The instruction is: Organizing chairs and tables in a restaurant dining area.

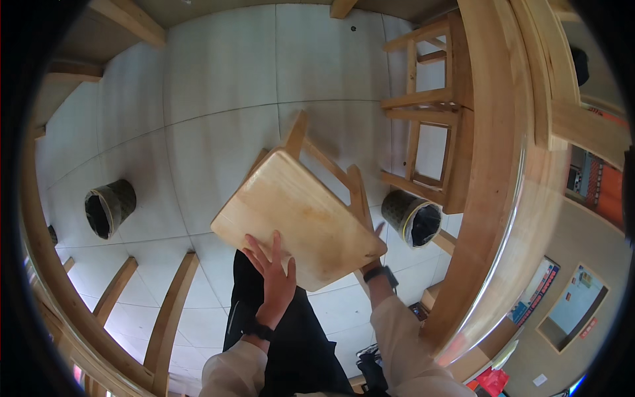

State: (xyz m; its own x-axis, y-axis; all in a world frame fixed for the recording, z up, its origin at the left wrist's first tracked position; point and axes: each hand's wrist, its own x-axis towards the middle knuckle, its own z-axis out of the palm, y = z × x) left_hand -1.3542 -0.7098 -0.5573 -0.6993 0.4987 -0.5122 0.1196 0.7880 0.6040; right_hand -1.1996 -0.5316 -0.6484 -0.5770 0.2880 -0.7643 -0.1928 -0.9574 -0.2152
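Note:
A wooden stool (302,218) with a rectangular seat and splayed legs is tilted in front of me. My left hand (273,273) lies on top of the seat near its lower left edge, fingers spread. At the seat's right corner, my right hand (372,258) reaches underneath; most of it is hidden by the seat, with a fingertip showing beyond the edge. How its fingers close there cannot be seen. Both wrists wear dark bands or watches.
Two wooden stools (459,159) stand side by side at the right, by a long wooden table (496,198). A lined waste bin (412,218) is just right of the held stool; another bin (110,208) stands left on the tiled floor (218,164). Wooden furniture legs (171,317) rise at lower left.

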